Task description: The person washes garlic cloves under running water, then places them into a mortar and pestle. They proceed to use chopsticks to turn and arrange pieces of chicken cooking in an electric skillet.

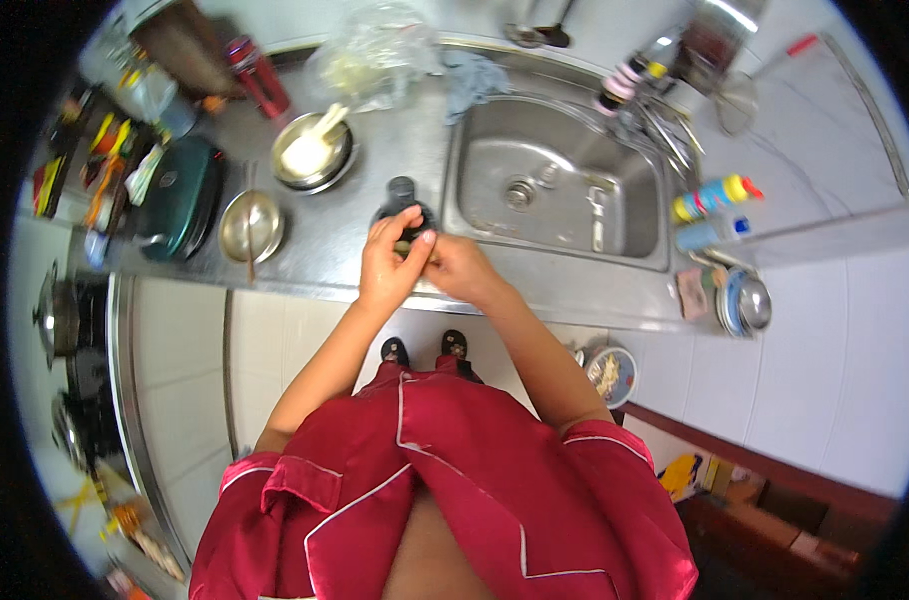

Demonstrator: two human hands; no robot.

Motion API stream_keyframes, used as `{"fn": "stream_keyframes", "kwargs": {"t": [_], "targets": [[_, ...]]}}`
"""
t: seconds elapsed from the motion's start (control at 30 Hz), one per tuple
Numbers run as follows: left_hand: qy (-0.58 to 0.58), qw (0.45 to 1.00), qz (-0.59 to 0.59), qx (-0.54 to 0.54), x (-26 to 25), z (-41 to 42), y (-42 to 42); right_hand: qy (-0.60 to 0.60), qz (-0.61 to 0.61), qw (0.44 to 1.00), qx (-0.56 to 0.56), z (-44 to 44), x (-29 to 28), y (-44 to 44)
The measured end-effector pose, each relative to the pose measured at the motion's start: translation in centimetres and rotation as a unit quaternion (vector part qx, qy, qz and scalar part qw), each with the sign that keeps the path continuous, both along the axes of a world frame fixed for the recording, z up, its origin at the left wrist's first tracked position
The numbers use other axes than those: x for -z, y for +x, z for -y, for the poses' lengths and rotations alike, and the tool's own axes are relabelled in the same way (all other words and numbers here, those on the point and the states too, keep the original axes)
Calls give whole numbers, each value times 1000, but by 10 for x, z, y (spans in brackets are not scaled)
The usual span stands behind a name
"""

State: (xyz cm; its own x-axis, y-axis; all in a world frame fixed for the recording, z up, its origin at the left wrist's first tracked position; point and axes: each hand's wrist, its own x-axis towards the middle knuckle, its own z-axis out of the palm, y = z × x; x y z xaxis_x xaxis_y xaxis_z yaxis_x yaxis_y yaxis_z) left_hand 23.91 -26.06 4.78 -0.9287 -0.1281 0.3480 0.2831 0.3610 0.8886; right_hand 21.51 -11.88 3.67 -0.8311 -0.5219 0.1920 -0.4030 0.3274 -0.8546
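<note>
My left hand (387, 262) and my right hand (466, 270) meet above the counter's front part, left of the sink. A small pale yellowish piece (402, 246) shows between the left thumb and fingers; it is too small to name. The right fingertips pinch at the same spot, partly hidden behind the left thumb. Just beyond the hands sits a black round vessel with a stubby handle (401, 187), mostly covered by my fingers. Farther left stand a metal bowl with pale food (307, 155) and a second metal bowl (237, 236) with chopsticks (250, 240) across it.
The steel sink (492, 202) lies to the right, with a blue cloth (473, 79) at its corner. A dark green appliance (171, 199), a red flask (258, 79) and a clear plastic bag (376, 56) line the left and back. Bottles (713, 199) stand right; below is a waste bucket (625, 382).
</note>
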Motion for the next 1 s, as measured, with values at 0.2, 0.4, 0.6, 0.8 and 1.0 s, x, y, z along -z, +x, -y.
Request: {"fn": "stream_keyframes", "kwargs": {"t": [0.2, 0.4, 0.6, 0.8, 1.0], "targets": [[190, 975, 80, 83, -15, -3, 6, -76, -4, 997, -6, -10, -21, 11], [-45, 992, -111, 51, -27, -9, -4, -258, 265, 928, 52, -8, -38, 34], [-161, 975, -52, 141, -29, -15, -5, -344, 307, 872, 166, -45, -33, 48], [-199, 947, -66, 245, -10, -40, 0, -333, 285, 863, 250, -93, -20, 58], [-253, 957, -51, 135, -1, -68, -14, -346, 198, 852, 340, -196, 17, 30]]}}
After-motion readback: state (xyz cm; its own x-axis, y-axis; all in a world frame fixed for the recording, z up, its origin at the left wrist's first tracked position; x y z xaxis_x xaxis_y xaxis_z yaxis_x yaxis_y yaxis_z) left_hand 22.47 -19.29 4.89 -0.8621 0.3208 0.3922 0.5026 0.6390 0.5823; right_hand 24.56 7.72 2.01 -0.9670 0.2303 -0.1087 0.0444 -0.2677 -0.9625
